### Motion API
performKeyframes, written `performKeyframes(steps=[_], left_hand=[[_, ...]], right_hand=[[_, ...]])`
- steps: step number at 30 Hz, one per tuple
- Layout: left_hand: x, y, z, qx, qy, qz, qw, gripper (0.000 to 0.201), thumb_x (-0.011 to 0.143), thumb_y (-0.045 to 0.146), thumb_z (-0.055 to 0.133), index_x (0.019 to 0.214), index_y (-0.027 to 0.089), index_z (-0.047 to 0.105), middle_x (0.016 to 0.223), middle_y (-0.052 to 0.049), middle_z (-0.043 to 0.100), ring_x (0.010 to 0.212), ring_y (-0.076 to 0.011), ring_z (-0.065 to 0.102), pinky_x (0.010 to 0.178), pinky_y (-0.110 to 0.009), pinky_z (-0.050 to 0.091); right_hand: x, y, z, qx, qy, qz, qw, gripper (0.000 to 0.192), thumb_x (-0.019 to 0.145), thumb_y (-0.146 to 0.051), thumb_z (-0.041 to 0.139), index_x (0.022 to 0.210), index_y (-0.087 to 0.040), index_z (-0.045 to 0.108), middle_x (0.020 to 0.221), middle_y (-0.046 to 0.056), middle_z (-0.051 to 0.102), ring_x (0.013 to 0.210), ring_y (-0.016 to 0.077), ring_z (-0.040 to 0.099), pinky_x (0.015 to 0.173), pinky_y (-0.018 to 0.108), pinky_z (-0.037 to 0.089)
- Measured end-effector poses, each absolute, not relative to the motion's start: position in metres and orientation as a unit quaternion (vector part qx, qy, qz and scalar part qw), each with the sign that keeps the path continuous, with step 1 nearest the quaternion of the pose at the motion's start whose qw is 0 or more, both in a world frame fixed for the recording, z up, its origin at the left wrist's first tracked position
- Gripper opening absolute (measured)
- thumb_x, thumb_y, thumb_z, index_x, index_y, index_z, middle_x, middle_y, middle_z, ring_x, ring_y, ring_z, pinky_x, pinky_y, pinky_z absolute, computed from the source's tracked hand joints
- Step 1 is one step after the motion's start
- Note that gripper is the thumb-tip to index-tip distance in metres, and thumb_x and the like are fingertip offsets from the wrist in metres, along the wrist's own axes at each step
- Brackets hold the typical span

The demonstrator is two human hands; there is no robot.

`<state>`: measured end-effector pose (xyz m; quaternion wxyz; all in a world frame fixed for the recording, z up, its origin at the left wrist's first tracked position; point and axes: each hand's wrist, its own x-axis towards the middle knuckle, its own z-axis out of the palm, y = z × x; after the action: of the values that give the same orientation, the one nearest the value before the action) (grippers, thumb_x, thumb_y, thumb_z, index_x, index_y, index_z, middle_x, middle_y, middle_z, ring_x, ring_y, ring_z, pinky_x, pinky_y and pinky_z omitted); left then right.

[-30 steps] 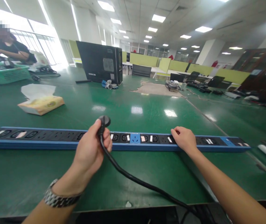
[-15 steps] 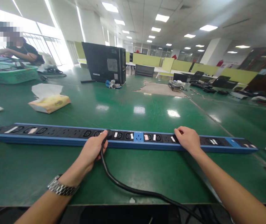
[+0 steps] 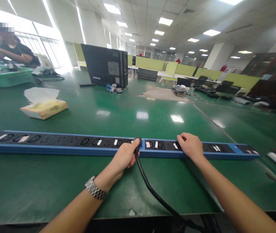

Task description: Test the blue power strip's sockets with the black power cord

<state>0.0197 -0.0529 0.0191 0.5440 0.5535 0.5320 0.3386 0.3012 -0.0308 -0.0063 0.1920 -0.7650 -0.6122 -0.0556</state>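
A long blue-and-black power strip (image 3: 62, 149) lies across the green table, with several sockets and white stickers along its top. My left hand (image 3: 126, 153), a metal watch on its wrist, is closed round a black plug (image 3: 140, 141) at the blue socket near the strip's middle. Whether the plug's pins are in the socket is hidden. From it a thick black cable (image 3: 151, 189) curves down to the table's front edge. Farther right, my right hand (image 3: 191, 145) grips the strip, fingers curled at its far side and partly hidden.
A tissue pack (image 3: 44, 108) lies beyond the strip at the left. A black computer tower (image 3: 106, 66) stands farther back, blue-grey gloves (image 3: 114, 88) beside it. Another person (image 3: 19, 51) sits at the far left behind a green basket (image 3: 9, 78). The table's front edge (image 3: 118, 216) runs close by.
My left hand has carried the plug rightward along the strip, from a black socket to the blue one. My right hand stays at the same part of the strip. The view has shifted slightly.
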Motion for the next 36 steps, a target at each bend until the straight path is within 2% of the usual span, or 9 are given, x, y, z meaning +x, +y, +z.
performKeyframes(steps=[4,11,17,21,24,26,28,31,36], left_hand=[[0.023,-0.05,0.017,0.539,0.528,0.31,0.578,0.063,0.088,0.059,0.034,0.043,0.018,0.047,0.024,0.002,0.033,0.025,-0.0066,0.025,0.038,-0.022,0.017],[0.029,-0.048,0.013,0.532,0.542,0.309,0.573,0.062,0.089,0.057,0.033,0.042,0.018,0.045,0.024,0.003,0.032,0.024,-0.0064,0.025,0.036,-0.022,0.019],[0.03,-0.052,0.015,0.539,0.532,0.322,0.568,0.059,0.087,0.06,0.037,0.049,0.017,0.051,0.028,0.005,0.035,0.028,-0.0064,0.027,0.036,-0.021,0.019],[0.041,-0.055,0.046,0.611,0.473,0.37,0.516,0.055,0.087,0.058,0.04,0.054,0.016,0.055,0.035,0.005,0.041,0.035,-0.0064,0.035,0.041,-0.02,0.026],[0.058,-0.053,0.065,0.673,0.42,0.339,0.506,0.045,0.088,0.049,0.041,0.062,0.017,0.058,0.041,0.005,0.047,0.038,-0.0074,0.04,0.044,-0.02,0.031],[0.066,-0.049,0.07,0.716,0.386,0.298,0.501,0.04,0.089,0.043,0.038,0.066,0.017,0.058,0.046,0.004,0.051,0.04,-0.0085,0.044,0.045,-0.021,0.034],[0.065,-0.045,0.069,0.763,0.347,0.254,0.482,0.038,0.089,0.044,0.04,0.072,0.016,0.061,0.055,0.001,0.059,0.048,-0.0104,0.051,0.049,-0.023,0.037],[0.047,-0.037,0.058,0.817,0.35,0.227,0.397,0.036,0.085,0.049,0.048,0.082,0.018,0.066,0.076,-0.002,0.07,0.069,-0.0155,0.061,0.062,-0.026,0.044],[0.01,-0.021,0.017,0.799,0.545,0.25,0.046,0.035,0.088,0.044,0.048,0.101,0.018,0.068,0.104,-0.01,0.07,0.103,-0.0281,0.059,0.087,-0.041,0.042]], right_hand=[[0.301,-0.03,-0.007,-0.77,-0.605,-0.06,0.195,0.035,0.087,-0.042,0.042,0.072,-0.022,0.066,0.079,0.003,0.068,0.074,0.0168,0.056,0.06,0.027,0.028],[0.299,-0.032,-0.006,-0.766,-0.61,-0.068,0.192,0.035,0.087,-0.041,0.042,0.072,-0.022,0.067,0.08,0.003,0.069,0.075,0.0171,0.057,0.061,0.027,0.03],[0.304,-0.028,-0.003,-0.785,-0.587,-0.038,0.196,0.034,0.086,-0.042,0.043,0.074,-0.022,0.069,0.082,0.004,0.07,0.077,0.0181,0.059,0.06,0.027,0.031],[0.286,-0.025,0.029,-0.765,-0.576,0.11,0.268,0.043,0.087,-0.054,0.043,0.079,-0.02,0.068,0.073,0.004,0.068,0.067,0.0162,0.061,0.059,0.025,0.037],[0.25,-0.036,0.071,-0.674,-0.632,0.253,0.287,0.055,0.088,-0.064,0.036,0.095,-0.018,0.066,0.064,0.002,0.065,0.05,0.0125,0.056,0.052,0.023,0.038],[0.227,-0.045,0.096,-0.638,-0.683,0.258,0.245,0.047,0.086,-0.059,0.046,0.098,-0.018,0.066,0.061,0.0,0.063,0.048,0.0109,0.053,0.048,0.022,0.035],[0.218,-0.051,0.11,-0.634,-0.714,0.211,0.209,0.038,0.085,-0.05,0.051,0.088,-0.016,0.067,0.057,-0.001,0.06,0.048,0.0102,0.051,0.047,0.022,0.032],[0.234,-0.05,0.107,-0.639,-0.722,0.195,0.177,0.037,0.086,-0.043,0.047,0.08,-0.014,0.069,0.055,0.0,0.058,0.049,0.0106,0.049,0.047,0.023,0.032],[0.277,-0.043,0.073,-0.657,-0.708,0.224,0.132,0.043,0.081,-0.041,0.053,0.108,-0.013,0.07,0.072,0.003,0.068,0.062,0.0145,0.057,0.057,0.025,0.041]])
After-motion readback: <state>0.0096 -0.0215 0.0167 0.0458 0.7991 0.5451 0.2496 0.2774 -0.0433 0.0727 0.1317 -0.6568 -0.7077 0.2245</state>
